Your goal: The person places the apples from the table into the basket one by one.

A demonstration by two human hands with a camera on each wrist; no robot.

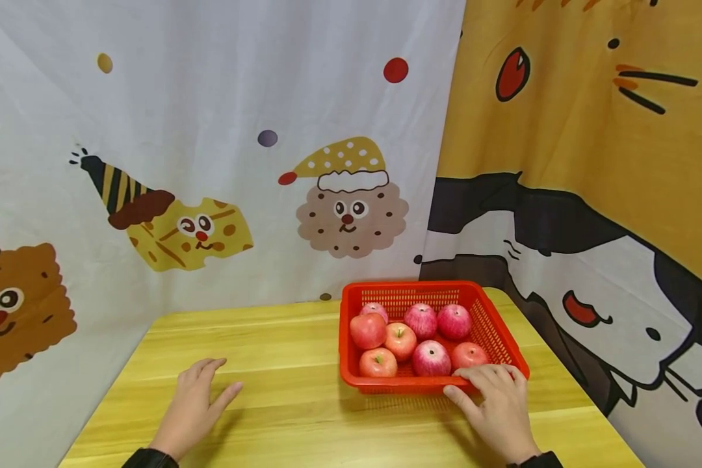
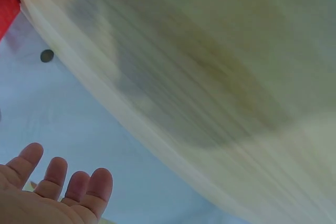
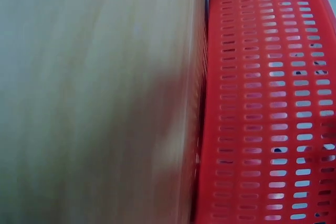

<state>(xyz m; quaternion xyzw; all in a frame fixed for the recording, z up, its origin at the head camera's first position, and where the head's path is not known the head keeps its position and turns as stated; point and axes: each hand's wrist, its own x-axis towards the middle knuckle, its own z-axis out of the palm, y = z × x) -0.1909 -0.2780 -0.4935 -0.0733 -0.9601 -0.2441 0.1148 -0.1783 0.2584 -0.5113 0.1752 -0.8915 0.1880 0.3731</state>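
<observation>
A red plastic basket stands on the table, holding several red and pink apples. At its front right corner is my right hand, fingers lying over the front rim and thumb spread apart outside the wall. Closest to those fingertips inside the basket is one apple. The right wrist view shows the slotted basket wall from close by. My left hand hovers over the left part of the table, empty, with thumb and fingers apart. Its fingers also show in the left wrist view.
The yellow wood-grain table reaches back to a white curtain with cartoon prints. A yellow curtain with a black-and-white cartoon animal hangs along the right side, close to the basket.
</observation>
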